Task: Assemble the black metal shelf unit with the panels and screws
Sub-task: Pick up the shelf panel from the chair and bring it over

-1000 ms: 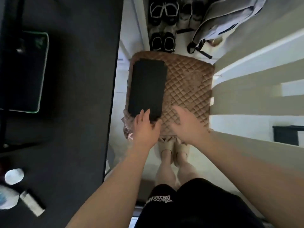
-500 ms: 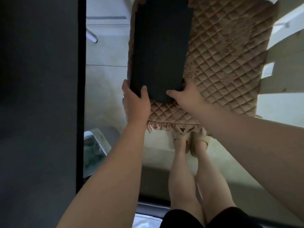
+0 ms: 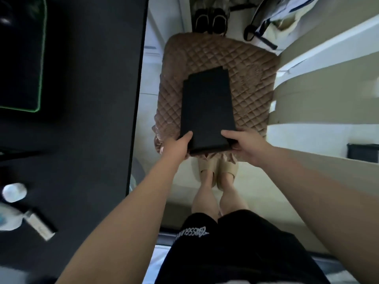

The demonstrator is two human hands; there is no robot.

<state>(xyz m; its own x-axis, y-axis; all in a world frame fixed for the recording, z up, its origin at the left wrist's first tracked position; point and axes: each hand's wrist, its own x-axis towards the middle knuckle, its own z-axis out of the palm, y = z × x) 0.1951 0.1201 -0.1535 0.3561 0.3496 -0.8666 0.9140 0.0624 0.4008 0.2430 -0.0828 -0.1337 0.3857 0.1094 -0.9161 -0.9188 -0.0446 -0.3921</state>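
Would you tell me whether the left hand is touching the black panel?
Touching. The head view shows the left hand gripping the black panel at its near left corner, thumb on top.

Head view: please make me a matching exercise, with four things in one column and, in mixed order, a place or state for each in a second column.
Things:
1. panels
2. cushion
3. slippers
4. sneakers

Places or states:
A. on the person's feet
B. gripped at the near end by the left hand and the right hand
C. past the cushion's far edge
D. brown and quilted

Pairs: 1-B, 2-D, 3-A, 4-C.
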